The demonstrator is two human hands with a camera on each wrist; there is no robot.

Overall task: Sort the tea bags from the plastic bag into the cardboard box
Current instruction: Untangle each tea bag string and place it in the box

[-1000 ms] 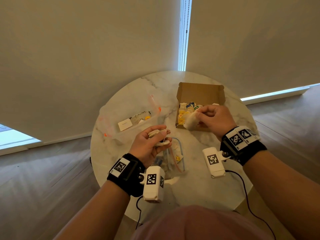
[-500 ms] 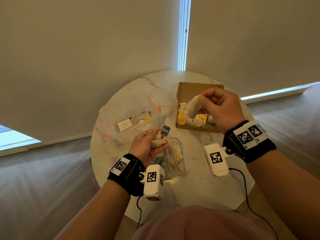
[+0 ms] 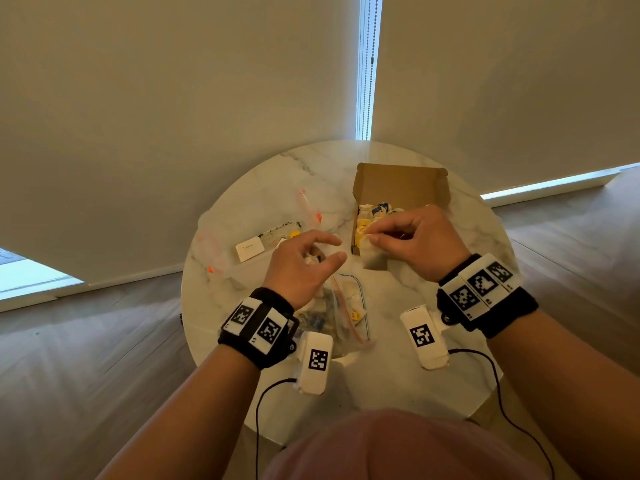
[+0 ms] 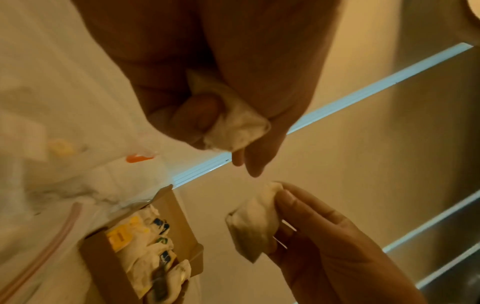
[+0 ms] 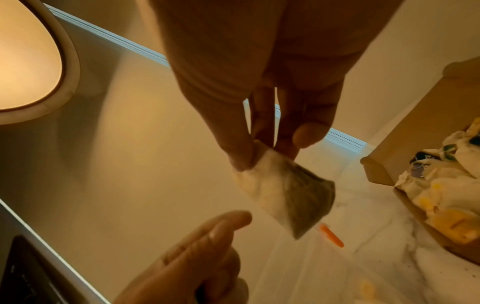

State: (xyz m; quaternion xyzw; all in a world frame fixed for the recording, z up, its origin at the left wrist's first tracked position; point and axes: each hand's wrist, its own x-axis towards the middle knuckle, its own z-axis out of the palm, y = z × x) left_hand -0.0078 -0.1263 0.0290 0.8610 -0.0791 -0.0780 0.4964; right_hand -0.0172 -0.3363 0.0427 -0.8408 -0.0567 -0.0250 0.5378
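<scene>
Both hands hold tea bags near the cardboard box (image 3: 401, 188).
Right hand (image 3: 412, 240) fingers pinch a tea bag (image 5: 288, 191); only the left wrist view shows the left hand (image 3: 301, 268) clamping a second tea bag (image 4: 236, 125).

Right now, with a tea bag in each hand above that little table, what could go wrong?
1. The right hand pinches its tea bag by one edge only, beside the cardboard box; it may slip onto the table.
2. The left hand grips a crumpled tea bag; squeezing might tear it.
3. The box looks fairly full, so another bag could slide off.
</scene>
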